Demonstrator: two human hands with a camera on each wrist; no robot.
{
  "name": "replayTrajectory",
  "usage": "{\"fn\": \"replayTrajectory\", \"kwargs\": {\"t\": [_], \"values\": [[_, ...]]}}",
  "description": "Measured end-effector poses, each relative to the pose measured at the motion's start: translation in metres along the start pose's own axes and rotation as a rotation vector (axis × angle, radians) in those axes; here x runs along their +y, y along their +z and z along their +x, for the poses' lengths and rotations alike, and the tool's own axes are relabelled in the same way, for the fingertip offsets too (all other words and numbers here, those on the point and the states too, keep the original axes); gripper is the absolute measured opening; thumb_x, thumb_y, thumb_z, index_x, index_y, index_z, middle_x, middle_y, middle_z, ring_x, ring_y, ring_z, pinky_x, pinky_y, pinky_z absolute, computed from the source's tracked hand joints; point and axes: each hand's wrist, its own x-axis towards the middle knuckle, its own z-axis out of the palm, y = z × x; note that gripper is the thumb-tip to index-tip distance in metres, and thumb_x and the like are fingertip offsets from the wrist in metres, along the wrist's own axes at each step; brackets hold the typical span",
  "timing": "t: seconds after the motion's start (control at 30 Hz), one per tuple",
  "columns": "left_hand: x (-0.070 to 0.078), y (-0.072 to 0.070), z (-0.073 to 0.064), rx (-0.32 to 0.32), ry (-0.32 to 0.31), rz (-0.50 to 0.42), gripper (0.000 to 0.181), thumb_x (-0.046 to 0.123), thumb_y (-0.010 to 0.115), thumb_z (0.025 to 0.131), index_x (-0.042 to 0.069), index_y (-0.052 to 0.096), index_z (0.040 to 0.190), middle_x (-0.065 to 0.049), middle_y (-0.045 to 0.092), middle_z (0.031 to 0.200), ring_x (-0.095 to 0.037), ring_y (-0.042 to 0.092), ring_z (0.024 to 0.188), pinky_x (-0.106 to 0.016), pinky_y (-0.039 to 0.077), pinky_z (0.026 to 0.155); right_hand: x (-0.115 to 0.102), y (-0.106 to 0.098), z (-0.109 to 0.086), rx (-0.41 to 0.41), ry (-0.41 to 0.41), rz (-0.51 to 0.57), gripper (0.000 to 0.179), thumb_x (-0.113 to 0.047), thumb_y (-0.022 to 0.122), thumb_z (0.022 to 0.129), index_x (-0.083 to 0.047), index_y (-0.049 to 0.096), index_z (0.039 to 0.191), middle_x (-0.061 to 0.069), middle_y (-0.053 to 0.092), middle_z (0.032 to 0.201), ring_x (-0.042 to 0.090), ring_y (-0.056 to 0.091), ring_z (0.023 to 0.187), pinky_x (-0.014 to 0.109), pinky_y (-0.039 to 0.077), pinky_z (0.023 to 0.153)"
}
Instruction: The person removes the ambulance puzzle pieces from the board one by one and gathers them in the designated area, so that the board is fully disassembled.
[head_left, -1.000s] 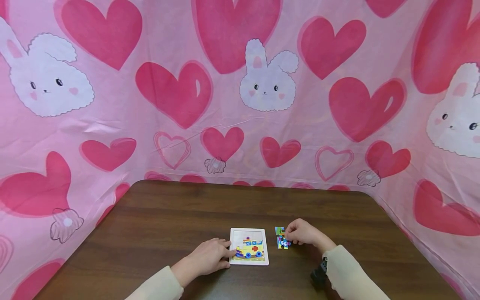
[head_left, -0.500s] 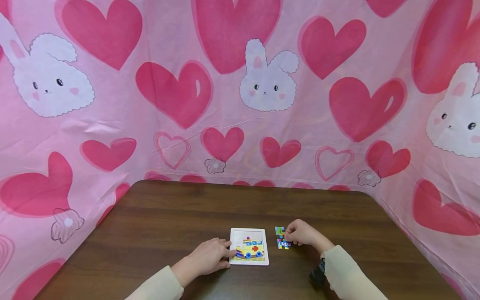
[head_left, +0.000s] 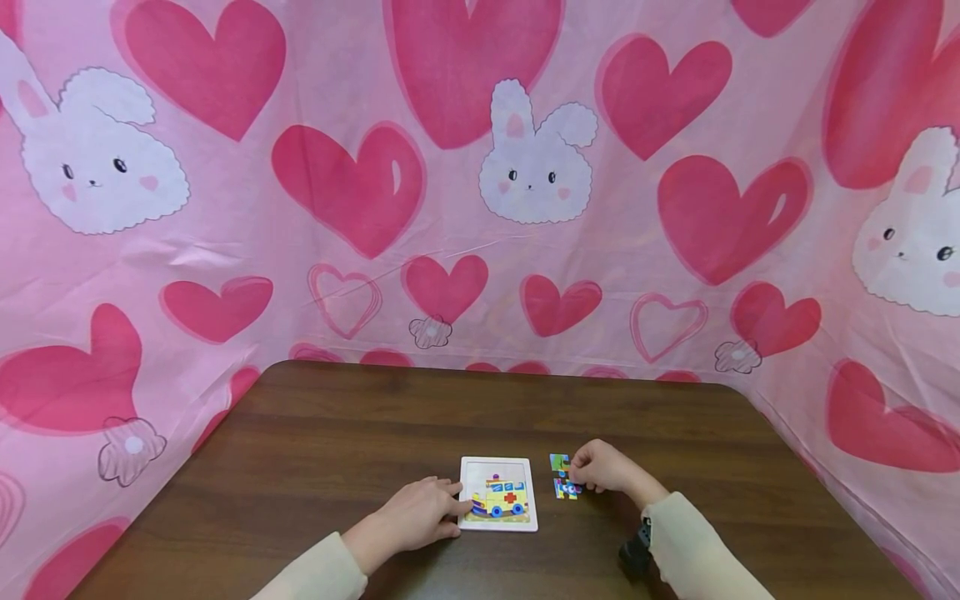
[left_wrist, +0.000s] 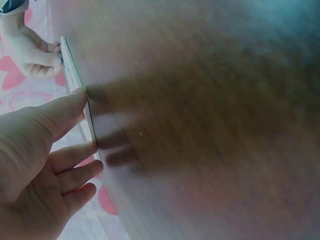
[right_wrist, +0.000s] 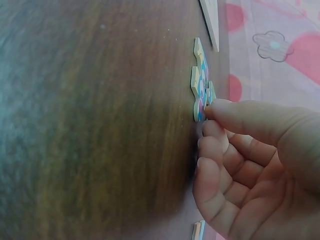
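Two hands (head_left: 418,512) (head_left: 606,464), one partly covering puzzle pieces (head_left: 558,462), brown table (head_left: 375,425), pink backdrop (head_left: 457,237)

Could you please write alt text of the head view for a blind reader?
A person's left hand rests on the edge of a white-framed puzzle showing a yellow ambulance, while the right hand pinches one of the colourful pieces beside it. The dark wooden table stands before a pink backdrop of hearts and rabbits.

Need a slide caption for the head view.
Left hand on a part-filled ambulance puzzle, right hand at the pieces beside it, wooden table.
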Motion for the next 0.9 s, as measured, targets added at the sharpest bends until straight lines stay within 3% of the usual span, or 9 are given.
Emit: {"fn": "replayTrajectory", "kwargs": {"t": [0.9], "values": [[0.003, -0.004, -0.002, 0.008, 0.003, 0.036, 0.036, 0.028, 0.07, 0.08, 0.02, 0.067, 0.115, -0.011, 0.059, 0.119, -0.024, 0.054, 0.11, -0.034, 0.041, 0.092, -0.01, -0.003, 0.005, 0.054, -0.033, 0.012, 0.009, -0.005, 0.065, 0.083, -0.001, 0.064, 0.075, 0.0, 0.05, 0.058, 0.013, 0.045, 0.052, 0.03, 0.043, 0.048]]}}
